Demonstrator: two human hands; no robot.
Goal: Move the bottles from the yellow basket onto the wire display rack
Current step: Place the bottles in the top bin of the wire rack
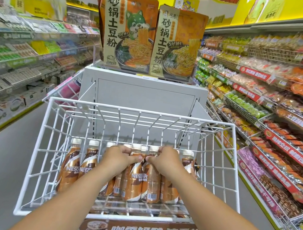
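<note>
Item: coffee bottles (pixel 137 175), upright in wire rack (pixel 142 113), mid-row. Left hand (pixel 119 156) and right hand (pixel 166 161), each grip curled round bottle necks. Risk: crowded neighbours topple if nudged. Basket unseen.

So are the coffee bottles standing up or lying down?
Standing up. The coffee bottles have white caps on top and bottoms on the wire rack floor.

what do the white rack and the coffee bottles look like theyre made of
The wire display rack looks like metal wire with a glossy white coating: thin rods crossing in a grid. The coffee bottles look like plastic with shiny printed brown sleeves and pale caps; glass cannot be ruled out from the look alone.
</note>
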